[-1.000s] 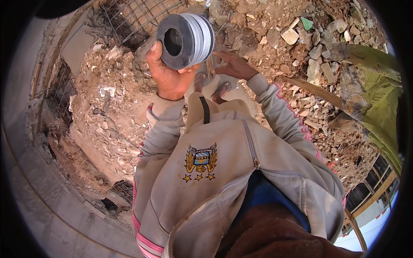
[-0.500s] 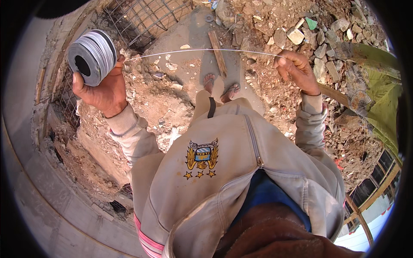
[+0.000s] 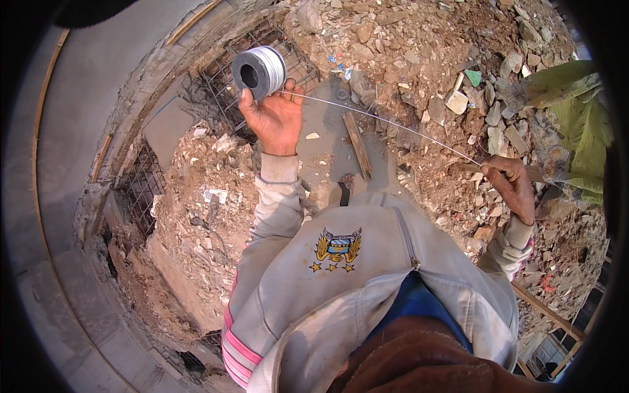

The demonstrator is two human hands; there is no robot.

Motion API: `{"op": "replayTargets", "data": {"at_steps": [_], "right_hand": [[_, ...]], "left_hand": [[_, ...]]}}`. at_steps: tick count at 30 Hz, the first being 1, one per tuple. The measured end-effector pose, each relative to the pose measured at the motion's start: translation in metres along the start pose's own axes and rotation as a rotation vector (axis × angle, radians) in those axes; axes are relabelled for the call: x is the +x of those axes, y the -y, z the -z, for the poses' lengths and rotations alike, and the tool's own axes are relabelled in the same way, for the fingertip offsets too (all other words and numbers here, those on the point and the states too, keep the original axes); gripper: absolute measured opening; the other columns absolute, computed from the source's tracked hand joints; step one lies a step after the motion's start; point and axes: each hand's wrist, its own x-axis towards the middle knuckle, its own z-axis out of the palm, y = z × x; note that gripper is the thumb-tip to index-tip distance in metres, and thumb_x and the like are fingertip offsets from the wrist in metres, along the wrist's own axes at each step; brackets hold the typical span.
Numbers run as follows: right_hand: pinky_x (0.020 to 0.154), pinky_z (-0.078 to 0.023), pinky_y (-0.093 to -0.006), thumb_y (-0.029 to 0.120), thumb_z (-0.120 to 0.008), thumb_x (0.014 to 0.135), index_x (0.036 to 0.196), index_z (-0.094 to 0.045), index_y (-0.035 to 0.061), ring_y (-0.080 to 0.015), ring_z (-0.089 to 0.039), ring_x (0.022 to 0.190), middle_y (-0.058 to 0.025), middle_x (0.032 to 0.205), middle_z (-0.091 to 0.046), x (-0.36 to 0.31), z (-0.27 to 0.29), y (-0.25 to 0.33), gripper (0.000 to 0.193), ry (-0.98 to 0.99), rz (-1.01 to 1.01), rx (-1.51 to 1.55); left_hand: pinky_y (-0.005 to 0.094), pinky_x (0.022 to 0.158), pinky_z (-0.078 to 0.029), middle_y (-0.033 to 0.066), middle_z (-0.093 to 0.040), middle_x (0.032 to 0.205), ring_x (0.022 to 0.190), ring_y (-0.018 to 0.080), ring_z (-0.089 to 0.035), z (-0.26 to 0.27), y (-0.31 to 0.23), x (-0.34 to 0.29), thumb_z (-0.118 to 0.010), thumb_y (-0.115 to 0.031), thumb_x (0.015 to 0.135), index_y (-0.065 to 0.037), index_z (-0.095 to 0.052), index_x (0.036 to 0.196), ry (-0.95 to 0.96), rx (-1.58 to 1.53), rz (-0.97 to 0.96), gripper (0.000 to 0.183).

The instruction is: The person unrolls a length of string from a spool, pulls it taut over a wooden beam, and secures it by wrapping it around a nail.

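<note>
My left hand (image 3: pixel 276 124) grips a dark-rimmed spool of white string (image 3: pixel 267 71) between thumb and fingers, with the palm turned up. A thin length of string (image 3: pixel 393 122) runs off the spool, slanting down to the right. At its other end my right hand (image 3: pixel 510 183) pinches the string between thumb and fingers. The string hangs in the air, nearly taut, above the ground in front of me.
A wooden plank (image 3: pixel 357 145) lies on the grey ground ahead. Rebar mesh (image 3: pixel 232 92) sits behind the spool, and more mesh (image 3: pixel 141 183) stands at the left. Broken rubble (image 3: pixel 400 59) covers the right side, beside large green leaves (image 3: pixel 576 131). A concrete edge (image 3: pixel 124 124) curves at left.
My left hand has moved right and inward with the spool. My right hand has gone lower and further right, still pinching the string, which now slopes down. The view has shifted too.
</note>
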Motion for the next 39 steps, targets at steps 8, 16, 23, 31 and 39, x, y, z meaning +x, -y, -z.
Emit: {"op": "replayTargets", "data": {"at_steps": [8, 16, 23, 31, 39], "right_hand": [[0.061, -0.050, -0.0308, 0.011, -0.070, 0.090, 0.092, -0.071, -0.0037, -0.0187, -0.066, 0.067, -0.0120, 0.079, -0.070, -0.082, 0.000, -0.005, 0.015, 0.092, 0.155, 0.155], [0.052, -0.043, -0.0299, 0.013, -0.073, 0.084, 0.085, -0.072, -0.0037, -0.0196, -0.060, 0.053, -0.0126, 0.071, -0.068, -0.153, 0.041, -0.014, 0.017, -0.199, 0.472, 0.099], [0.053, -0.028, -0.0205, 0.021, -0.066, 0.098, 0.106, -0.071, 0.0009, -0.0022, -0.039, 0.061, 0.0081, 0.073, -0.052, -0.155, 0.109, -0.097, 0.023, -0.835, 0.000, 0.056], [0.052, -0.027, -0.0199, 0.022, -0.066, 0.097, 0.107, -0.072, 0.0044, -0.0012, -0.037, 0.059, 0.0094, 0.070, -0.050, -0.121, 0.129, -0.144, 0.022, -0.959, 0.159, 0.153], [0.046, -0.029, -0.0199, 0.025, -0.060, 0.100, 0.100, -0.070, 0.0075, -0.0019, -0.038, 0.053, 0.0075, 0.063, -0.045, -0.096, 0.090, -0.098, 0.020, -0.684, 0.287, 0.344]], "left_hand": [[0.0362, 0.072, -0.055, 0.0050, -0.064, 0.096, 0.079, 0.0205, -0.065, -0.025, 0.023, 0.015, -0.074, -0.037, 0.083, -0.010, -0.059, 0.115, -0.112, 0.351, 0.028, 0.044], [0.0309, 0.064, -0.056, 0.0039, -0.068, 0.093, 0.074, 0.0170, -0.069, -0.015, 0.106, -0.029, -0.068, -0.040, 0.090, -0.011, -0.059, 0.116, -0.100, 0.774, 0.328, 0.040], [0.0237, 0.062, -0.050, 0.0042, -0.067, 0.089, 0.064, 0.0120, -0.062, -0.044, 0.100, -0.106, -0.065, -0.040, 0.091, -0.005, -0.063, 0.111, 0.388, 1.033, 0.483, 0.040], [0.0315, 0.075, -0.050, 0.0033, -0.064, 0.089, 0.082, 0.0151, -0.061, -0.064, 0.126, -0.185, -0.080, -0.024, 0.072, -0.003, -0.064, 0.105, 0.837, 1.406, 0.264, 0.042], [0.0470, 0.084, -0.049, 0.0207, -0.065, 0.098, 0.092, 0.0409, -0.063, -0.035, 0.171, -0.202, -0.082, -0.034, 0.062, -0.001, -0.055, 0.108, 0.987, 1.862, -0.026, 0.063]]}}
